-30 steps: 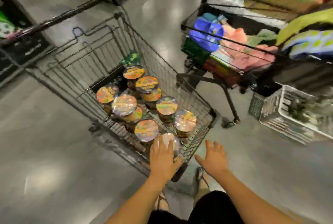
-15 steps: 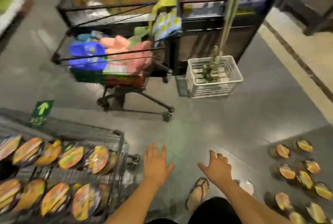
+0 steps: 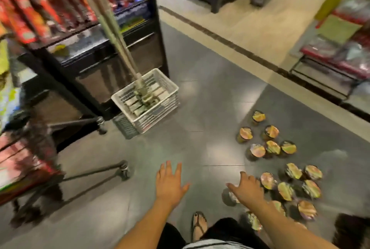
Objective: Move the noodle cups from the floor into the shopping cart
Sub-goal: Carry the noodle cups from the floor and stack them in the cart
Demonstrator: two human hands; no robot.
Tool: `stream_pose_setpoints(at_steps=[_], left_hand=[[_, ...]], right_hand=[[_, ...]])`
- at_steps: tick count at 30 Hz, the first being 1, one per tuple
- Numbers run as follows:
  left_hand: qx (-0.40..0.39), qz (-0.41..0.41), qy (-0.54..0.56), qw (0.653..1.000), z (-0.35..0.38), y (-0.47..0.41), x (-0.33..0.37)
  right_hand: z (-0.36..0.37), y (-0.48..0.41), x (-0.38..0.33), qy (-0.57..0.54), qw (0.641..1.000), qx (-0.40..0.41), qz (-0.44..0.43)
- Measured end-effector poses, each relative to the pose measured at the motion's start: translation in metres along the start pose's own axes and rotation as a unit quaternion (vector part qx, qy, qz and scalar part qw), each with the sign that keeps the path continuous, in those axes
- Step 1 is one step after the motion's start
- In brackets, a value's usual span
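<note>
Several noodle cups [image 3: 271, 147] with colourful foil lids stand on the grey floor at the right, in a far cluster and a nearer cluster [image 3: 293, 186]. My right hand [image 3: 247, 187] hovers with spread fingers just left of the nearer cluster, above one cup [image 3: 229, 198] that it partly hides. My left hand [image 3: 170, 182] is open over bare floor, holding nothing. The shopping cart that takes the cups is out of view.
A white plastic crate [image 3: 160, 106] with long-handled tools stands on the floor ahead. A dark shelf unit [image 3: 96, 62] and a wheeled display trolley [image 3: 112, 170] fill the left. My sandalled foot [image 3: 198, 226] is below. Shelving [image 3: 330, 64] runs along the right.
The view has swung right, away from the shopping cart and toward the cups on the floor. Both empty hands moved with it; the right hand now reaches the nearer cluster.
</note>
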State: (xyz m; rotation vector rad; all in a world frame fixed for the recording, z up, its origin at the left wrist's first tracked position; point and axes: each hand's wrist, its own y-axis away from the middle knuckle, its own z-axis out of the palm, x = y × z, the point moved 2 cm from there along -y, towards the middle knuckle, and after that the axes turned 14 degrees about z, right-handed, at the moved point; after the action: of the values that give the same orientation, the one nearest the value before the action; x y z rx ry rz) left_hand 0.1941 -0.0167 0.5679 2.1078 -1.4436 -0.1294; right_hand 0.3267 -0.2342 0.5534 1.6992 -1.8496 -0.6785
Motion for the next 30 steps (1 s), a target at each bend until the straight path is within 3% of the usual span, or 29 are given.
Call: stream_pose_setpoints(at_steps=[5,11,17,20,23,30], left_hand=[[-0.039,0.077,-0.061,0.994,-0.030,-0.081,0.021],[-0.086,0.188,-0.126,0.970,-0.078,-0.217,0.054],[-0.110,0.295,-0.194,0.929,-0.147,-0.352,0.094],[-0.132,0.334,-0.247,0.900,-0.166,-0.412,0.111],[-0.159,0.350,-0.275,0.882,-0.165,-0.453,0.136],[-0.195,0.372,-0.284,0.862,-0.093,-0.516,0.216]], right_hand=[[-0.020,-0.039,0.029,-0.077,0.993,-0.015,0.090],[-0.047,-0.107,0.038,-0.205,0.955,-0.049,0.208],[-0.087,-0.158,0.020,-0.280,0.899,-0.033,0.334],[-0.110,-0.187,0.007,-0.302,0.882,-0.046,0.357],[-0.132,-0.211,0.005,-0.312,0.877,-0.019,0.364],[-0.112,-0.297,0.037,-0.299,0.873,-0.077,0.379]])
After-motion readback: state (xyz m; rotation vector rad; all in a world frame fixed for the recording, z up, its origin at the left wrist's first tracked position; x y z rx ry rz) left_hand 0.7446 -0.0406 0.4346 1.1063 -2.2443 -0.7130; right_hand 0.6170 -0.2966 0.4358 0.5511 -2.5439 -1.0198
